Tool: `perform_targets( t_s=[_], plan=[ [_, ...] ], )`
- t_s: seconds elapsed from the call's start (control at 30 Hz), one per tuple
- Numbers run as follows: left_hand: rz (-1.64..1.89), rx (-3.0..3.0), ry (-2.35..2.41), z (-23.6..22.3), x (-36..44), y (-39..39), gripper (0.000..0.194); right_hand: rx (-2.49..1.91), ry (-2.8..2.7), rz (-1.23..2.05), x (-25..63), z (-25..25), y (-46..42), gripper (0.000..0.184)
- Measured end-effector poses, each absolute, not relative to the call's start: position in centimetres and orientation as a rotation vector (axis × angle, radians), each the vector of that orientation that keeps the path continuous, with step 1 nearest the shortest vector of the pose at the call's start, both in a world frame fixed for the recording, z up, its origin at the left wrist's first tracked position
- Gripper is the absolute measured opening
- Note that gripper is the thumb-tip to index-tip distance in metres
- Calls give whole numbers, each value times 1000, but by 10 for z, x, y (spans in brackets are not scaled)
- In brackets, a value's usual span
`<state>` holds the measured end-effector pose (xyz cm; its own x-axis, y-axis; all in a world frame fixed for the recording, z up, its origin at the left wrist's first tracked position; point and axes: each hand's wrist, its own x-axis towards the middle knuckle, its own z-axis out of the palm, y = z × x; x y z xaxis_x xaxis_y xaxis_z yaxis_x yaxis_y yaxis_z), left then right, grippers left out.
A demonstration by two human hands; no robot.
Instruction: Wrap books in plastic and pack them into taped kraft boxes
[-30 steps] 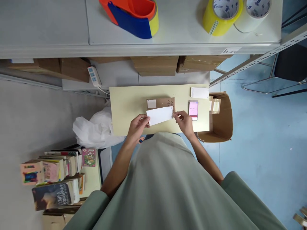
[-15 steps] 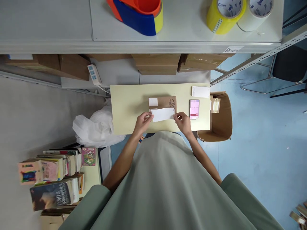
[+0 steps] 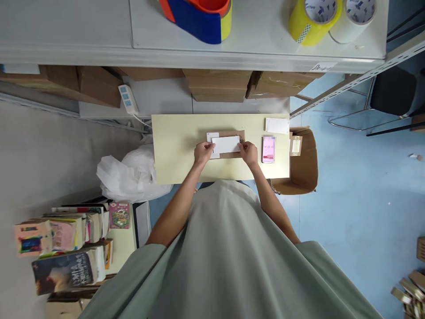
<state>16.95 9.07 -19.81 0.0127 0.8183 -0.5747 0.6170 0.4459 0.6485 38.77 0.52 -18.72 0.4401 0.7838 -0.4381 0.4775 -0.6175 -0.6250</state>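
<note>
A blank white slip of paper (image 3: pixel 226 144) is pinched at both ends over a small brown cardboard box (image 3: pixel 229 133) on the pale yellow table (image 3: pixel 175 150). At its left end the fingers of my left hand (image 3: pixel 202 152) are closed on it. The fingertips of my right hand (image 3: pixel 249 153) grip the other end. Whether the slip touches the box I cannot tell. White patches (image 3: pixel 212 136) show on the box's left part, and handwriting at its right is partly covered by my fingers. To the right lie a phone (image 3: pixel 268 149) with a pink screen and a white stack (image 3: pixel 277 125).
An open carton (image 3: pixel 303 164) stands right of the table. A white plastic bag (image 3: pixel 133 175) and stacked books (image 3: pixel 69 239) are on the left. Above, a grey shelf (image 3: pixel 259 42) carries a tape dispenser (image 3: pixel 199 17) and tape rolls (image 3: pixel 315 22). A chair (image 3: pixel 393 93) stands far right.
Both hands have moved the white slip away from me, farther over the cardboard box. It now lies across the box's middle, covering more of it. The view has shifted slightly.
</note>
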Motion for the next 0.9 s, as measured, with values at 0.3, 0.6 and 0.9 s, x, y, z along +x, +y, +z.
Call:
perform_targets(
  t_s=[0.3,0.6,0.9],
  plan=[
    [170,1298,1718,-195,174,97,28,-2361,-1132,962,383,-196,6,23],
    [95,1370,1761,-188,180,100,23,-2417,-1189,946,377,-192,12,18],
    [7,1433,1819,-184,185,97,22,-2605,-1170,1060,380,-173,13,21]
  ],
)
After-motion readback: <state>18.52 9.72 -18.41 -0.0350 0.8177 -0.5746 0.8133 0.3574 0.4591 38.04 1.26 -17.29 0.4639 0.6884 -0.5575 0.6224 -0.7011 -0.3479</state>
